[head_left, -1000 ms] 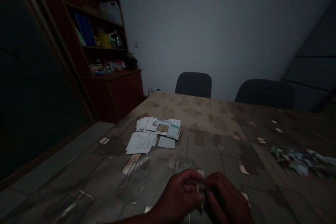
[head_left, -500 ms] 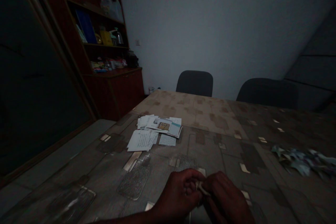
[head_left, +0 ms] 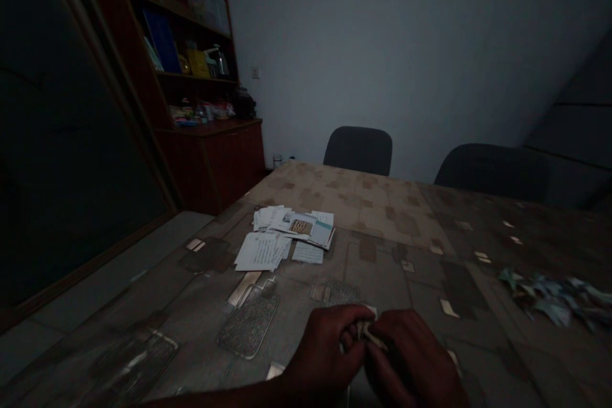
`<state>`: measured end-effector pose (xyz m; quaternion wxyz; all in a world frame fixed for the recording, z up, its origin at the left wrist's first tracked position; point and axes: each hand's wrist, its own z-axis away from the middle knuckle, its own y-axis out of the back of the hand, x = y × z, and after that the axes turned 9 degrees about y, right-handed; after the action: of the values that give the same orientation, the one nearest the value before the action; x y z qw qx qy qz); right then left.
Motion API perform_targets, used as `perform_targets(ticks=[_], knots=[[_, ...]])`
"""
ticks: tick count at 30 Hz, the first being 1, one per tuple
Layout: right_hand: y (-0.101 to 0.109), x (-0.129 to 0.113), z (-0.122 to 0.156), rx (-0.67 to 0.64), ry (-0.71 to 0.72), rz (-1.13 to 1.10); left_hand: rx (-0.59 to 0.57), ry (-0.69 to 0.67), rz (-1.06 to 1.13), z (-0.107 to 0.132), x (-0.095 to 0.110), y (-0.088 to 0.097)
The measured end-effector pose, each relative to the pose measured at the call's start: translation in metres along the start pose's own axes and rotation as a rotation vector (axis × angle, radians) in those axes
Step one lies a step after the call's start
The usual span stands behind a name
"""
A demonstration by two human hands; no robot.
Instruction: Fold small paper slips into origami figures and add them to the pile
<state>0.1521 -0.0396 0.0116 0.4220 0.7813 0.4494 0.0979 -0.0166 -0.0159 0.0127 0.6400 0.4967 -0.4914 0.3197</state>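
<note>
My left hand [head_left: 329, 344] is closed at the front of the table, thumb and fingers pinching a small, pale, folded piece of paper [head_left: 367, 331]. Against it, my right hand [head_left: 414, 357] grips the same piece from the other side. Most of the paper is hidden by my fingers, and the dim light blurs its details. Farther off, a loose pile of printed paper cards [head_left: 261, 252] lies flat, some overlapping, one with a picture on it. To the right rests a heap of crumpled or folded papers [head_left: 554, 296].
A patterned cloth covers the table [head_left: 382, 204]. Two dark chairs, one left [head_left: 358, 150] and one right [head_left: 492, 169], stand at its far side by the wall. A wooden shelf cabinet [head_left: 210, 159] with bottles and packets is at the left.
The view has shifted slightly. Both hands stay together on the small paper, with only a slight change in the fingers; the cards and the heap lie as before.
</note>
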Motion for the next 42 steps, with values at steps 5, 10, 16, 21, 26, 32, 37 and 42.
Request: perform_targets(ticks=[5, 10, 16, 21, 26, 32, 37, 42], knots=[[-0.001, 0.000, 0.001, -0.004, 0.056, 0.045, -0.021, -0.010, 0.002, 0.000, -0.002, -0.004], [0.000, -0.002, -0.002, 0.015, 0.041, 0.035, -0.020, 0.013, 0.031, 0.001, -0.001, -0.005], [0.000, 0.002, -0.001, 0.003, 0.063, 0.070, -0.005, 0.150, 0.100, -0.002, -0.005, -0.006], [-0.003, 0.004, 0.003, -0.018, 0.073, 0.078, -0.011, 0.192, 0.176, -0.004, -0.011, -0.011], [-0.004, 0.004, 0.006, -0.036, 0.078, 0.085, -0.021, 0.198, 0.195, -0.004, -0.009, -0.011], [-0.004, 0.004, 0.006, -0.022, 0.086, 0.118, -0.009, 0.195, 0.206, -0.004, -0.009, -0.010], [-0.007, 0.004, 0.008, 0.048, 0.100, 0.105, -0.008, 0.245, 0.238, -0.005, -0.008, -0.011], [-0.002, 0.004, 0.005, 0.001, 0.085, 0.084, -0.020, 0.238, 0.274, -0.003, -0.011, -0.010]])
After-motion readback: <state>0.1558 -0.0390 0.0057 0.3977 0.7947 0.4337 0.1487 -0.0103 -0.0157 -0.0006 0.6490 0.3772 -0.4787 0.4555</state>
